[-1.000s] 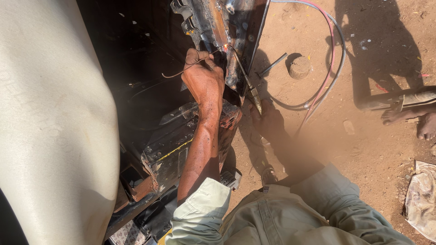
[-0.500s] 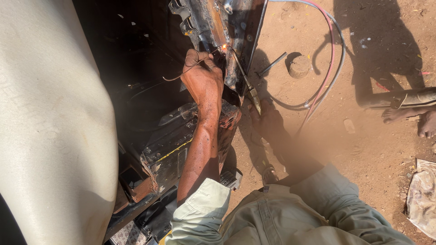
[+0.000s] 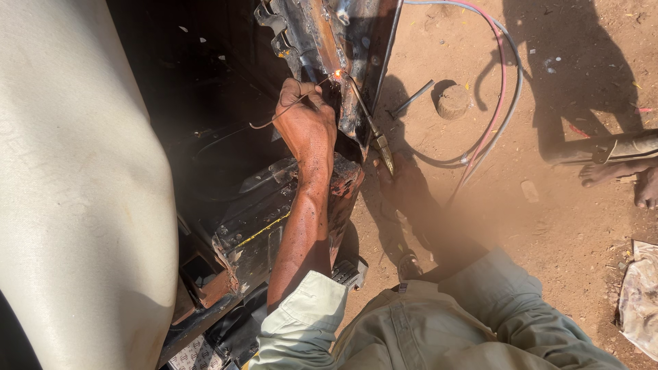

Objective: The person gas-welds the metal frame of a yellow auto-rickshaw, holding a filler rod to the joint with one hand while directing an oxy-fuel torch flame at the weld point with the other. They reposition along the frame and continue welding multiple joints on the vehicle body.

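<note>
My left hand (image 3: 305, 127) is closed on a thin bent filler wire (image 3: 274, 118). The wire's tip touches a rusty metal frame piece (image 3: 322, 34), where a small orange glow (image 3: 337, 73) burns. A torch with a brass fitting (image 3: 373, 137) slants down from that glow to my right hand (image 3: 411, 188). That hand lies in deep shadow over the dirt and grips the torch's handle. My left forearm crosses dark, scorched vehicle parts (image 3: 260, 219).
A big white body panel (image 3: 75, 192) fills the left. Red and grey hoses (image 3: 500, 103) loop over the sandy ground beside a round lump (image 3: 452, 101) and a short metal bar (image 3: 411, 99). Another person's bare feet (image 3: 620, 175) stand at the right edge, with crumpled cloth (image 3: 641, 294) below them.
An orange glow has appeared and grown at the wire's tip on the frame. My left hand has shifted slightly along the metal; the torch stays aimed at the same spot.
</note>
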Demonstrator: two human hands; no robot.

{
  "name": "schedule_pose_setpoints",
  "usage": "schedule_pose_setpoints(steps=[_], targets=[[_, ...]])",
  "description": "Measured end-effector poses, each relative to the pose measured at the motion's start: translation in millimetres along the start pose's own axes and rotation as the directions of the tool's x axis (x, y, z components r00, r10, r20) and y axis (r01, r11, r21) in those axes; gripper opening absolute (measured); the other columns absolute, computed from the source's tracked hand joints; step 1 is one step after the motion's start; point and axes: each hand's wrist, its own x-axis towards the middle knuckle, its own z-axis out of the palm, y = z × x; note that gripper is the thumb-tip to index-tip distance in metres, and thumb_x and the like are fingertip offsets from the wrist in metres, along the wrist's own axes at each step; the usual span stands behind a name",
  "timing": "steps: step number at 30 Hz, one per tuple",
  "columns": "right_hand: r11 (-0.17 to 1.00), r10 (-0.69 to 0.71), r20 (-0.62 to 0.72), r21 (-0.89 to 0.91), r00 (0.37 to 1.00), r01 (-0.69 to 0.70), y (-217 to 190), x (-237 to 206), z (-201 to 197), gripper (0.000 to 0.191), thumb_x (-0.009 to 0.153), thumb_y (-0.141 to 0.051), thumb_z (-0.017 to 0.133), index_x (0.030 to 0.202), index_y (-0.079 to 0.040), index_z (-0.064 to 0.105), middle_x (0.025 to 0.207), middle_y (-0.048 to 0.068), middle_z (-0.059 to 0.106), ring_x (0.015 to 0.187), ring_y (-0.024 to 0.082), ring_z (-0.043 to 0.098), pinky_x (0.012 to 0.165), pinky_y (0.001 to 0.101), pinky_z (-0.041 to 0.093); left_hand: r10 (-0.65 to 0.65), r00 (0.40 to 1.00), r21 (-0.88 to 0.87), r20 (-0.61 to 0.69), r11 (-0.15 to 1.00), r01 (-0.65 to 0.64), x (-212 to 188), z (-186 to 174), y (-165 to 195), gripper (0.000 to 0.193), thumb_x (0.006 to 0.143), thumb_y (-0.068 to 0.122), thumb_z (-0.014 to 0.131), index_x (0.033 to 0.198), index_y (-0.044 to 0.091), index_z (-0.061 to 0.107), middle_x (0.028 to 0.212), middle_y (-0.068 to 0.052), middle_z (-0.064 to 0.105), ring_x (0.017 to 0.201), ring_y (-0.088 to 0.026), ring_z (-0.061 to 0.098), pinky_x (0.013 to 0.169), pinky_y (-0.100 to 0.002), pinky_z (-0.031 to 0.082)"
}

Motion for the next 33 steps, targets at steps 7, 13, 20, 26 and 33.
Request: schedule_pose_setpoints(steps=[7, 13, 20, 26, 33], targets=[[0.999, -0.021, -0.031, -0.035, 0.999, 0.02, -6.2, 1.3, -1.8, 0.04, 0.099, -0.042, 0.063, 0.1, -0.002, 0.063, 0.08, 0.028, 0.066, 0.076, 0.049, 0.066, 0.067, 0.0574, 0.052, 0.033, 0.999, 0.001, -0.014, 0.999, -0.033, -0.1, 1.0, -1.4, 0.014, 0.093, -0.008, 0.061, 0.082, 0.0, 0.058, 0.073, -0.006, 0.065, 0.071, -0.009, 0.058, 0.067, -0.027, 0.05], [0.997, -0.055, -0.053, -0.05, 0.997, 0.052, -13.1, 0.5, -7.1, 0.04, 0.099, -0.042, 0.063, 0.101, -0.002, 0.062, 0.085, 0.028, 0.066, 0.077, 0.05, 0.066, 0.067, 0.0584, 0.051, 0.035, 0.999, -0.02, 0.001, 0.999, -0.035, -0.1, 1.1, -3.5, 0.013, 0.089, -0.011, 0.059, 0.082, 0.001, 0.059, 0.076, -0.005, 0.067, 0.073, -0.01, 0.062, 0.07, -0.027, 0.052], [0.997, -0.062, -0.02, -0.053, 0.998, 0.061, -12.5, 0.8, -9.2, 0.043, 0.1, -0.044, 0.061, 0.102, -0.001, 0.061, 0.088, 0.03, 0.065, 0.082, 0.05, 0.066, 0.071, 0.058, 0.051, 0.022, 1.0, 0.003, 0.018, 1.0, -0.022, -0.7, -0.9, 1.1, 0.013, 0.094, -0.008, 0.061, 0.084, 0.001, 0.06, 0.079, -0.006, 0.071, 0.073, -0.009, 0.065, 0.067, -0.027, 0.053], [0.994, -0.055, 0.0, -0.096, 0.999, 0.054, -0.9, 2.7, -3.9, 0.05, 0.101, -0.047, 0.059, 0.105, 0.002, 0.061, 0.107, 0.034, 0.062, 0.092, 0.051, 0.064, 0.076, 0.0572, 0.052, 0.217, 0.967, 0.236, 0.137, 0.94, -0.244, -18.2, -7.0, -4.0, 0.008, 0.093, -0.004, 0.064, 0.098, 0.001, 0.067, 0.088, -0.017, 0.072, 0.08, -0.03, 0.07, 0.07, -0.04, 0.055], [0.983, -0.073, 0.052, -0.163, 0.996, 0.081, -2.0, -4.2, -15.6, 0.05, 0.101, -0.047, 0.058, 0.107, 0.003, 0.063, 0.119, 0.036, 0.06, 0.11, 0.053, 0.06, 0.092, 0.058, 0.049, 0.343, 0.637, 0.431, 0.691, 0.512, -0.743, -34.1, -8.0, -15.5, 0.03, 0.086, 0.003, 0.077, 0.114, 0.004, 0.067, 0.114, -0.016, 0.071, 0.109, -0.033, 0.069, 0.099, -0.043, 0.054]])
